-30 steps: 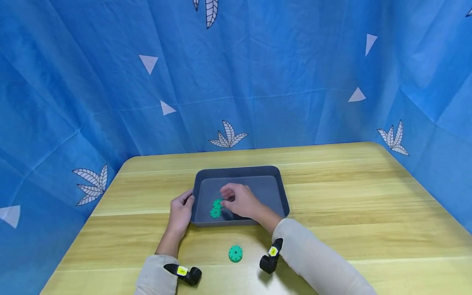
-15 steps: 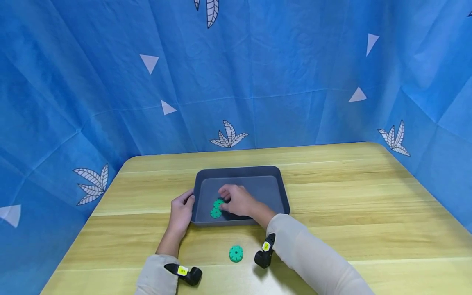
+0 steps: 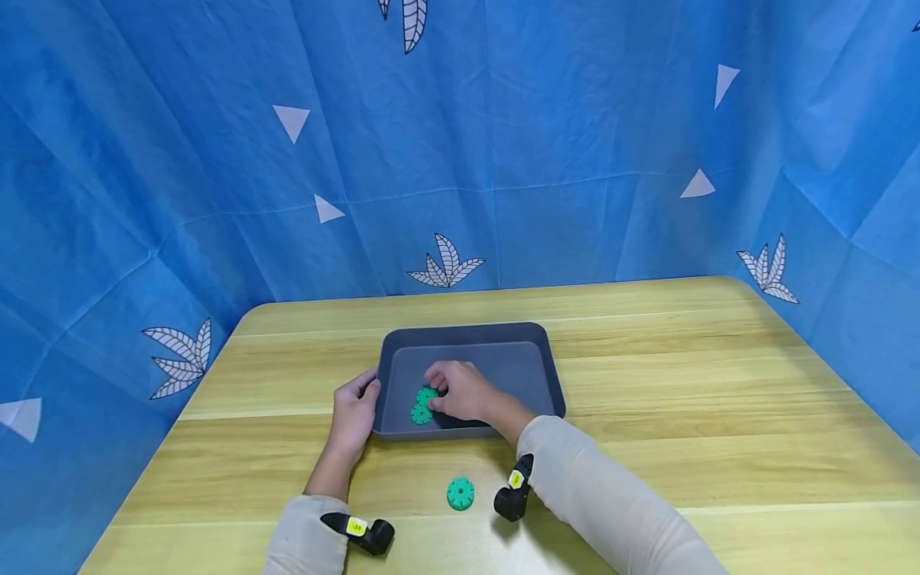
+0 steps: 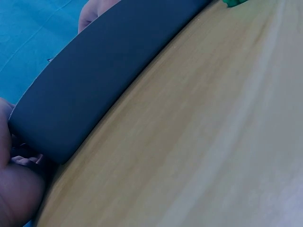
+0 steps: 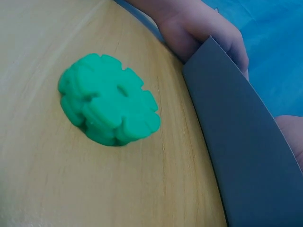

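My left hand grips the left wall of a dark grey tray, thumb at the rim. Inside the tray, toward its left side, two green notched discs lie against each other, a far disc and a near disc. Over the tray floor, my right hand bends its fingers, with the thumb tip right at the far disc's right edge. I cannot tell whether it pinches that disc. On the table before the tray lies another green notched piece; the right wrist view shows it in two layers, like stacked discs.
The wooden table extends on both sides of the tray. A blue curtain with white leaf and triangle prints hangs behind and beside it. Each sleeve carries a small black wrist camera, the left camera and the right camera.
My right hand and forearm have shifted slightly left and lower over the tray, the thumb coming closer to the discs. My left hand, the tray and the green pieces keep their places.
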Tool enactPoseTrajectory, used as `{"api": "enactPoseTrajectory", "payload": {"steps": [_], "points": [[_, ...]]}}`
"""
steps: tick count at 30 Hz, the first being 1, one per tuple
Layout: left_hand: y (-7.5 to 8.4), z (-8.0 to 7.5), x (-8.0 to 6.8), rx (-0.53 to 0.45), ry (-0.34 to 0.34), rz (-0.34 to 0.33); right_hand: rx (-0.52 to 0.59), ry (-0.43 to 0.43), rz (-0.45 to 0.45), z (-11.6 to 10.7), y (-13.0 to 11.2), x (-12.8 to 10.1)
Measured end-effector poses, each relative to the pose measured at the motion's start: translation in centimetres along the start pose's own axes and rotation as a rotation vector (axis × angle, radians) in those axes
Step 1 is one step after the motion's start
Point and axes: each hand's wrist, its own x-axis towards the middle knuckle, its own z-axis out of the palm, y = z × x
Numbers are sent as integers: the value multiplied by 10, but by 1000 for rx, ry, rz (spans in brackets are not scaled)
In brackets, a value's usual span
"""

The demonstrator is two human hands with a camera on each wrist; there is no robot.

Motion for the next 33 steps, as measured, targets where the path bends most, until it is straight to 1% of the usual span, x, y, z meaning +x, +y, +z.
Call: {"api": "enactPoseTrajectory", "payload": {"steps": [13, 23, 33], "points": [[0, 1, 0, 15, 9, -1, -31, -5, -6, 1, -2, 1], [1, 0, 0, 6, 7, 4, -52, 6, -25, 0, 0, 0], [1, 0, 0, 3, 15, -1, -40, 5, -37, -1, 2, -4]]}}
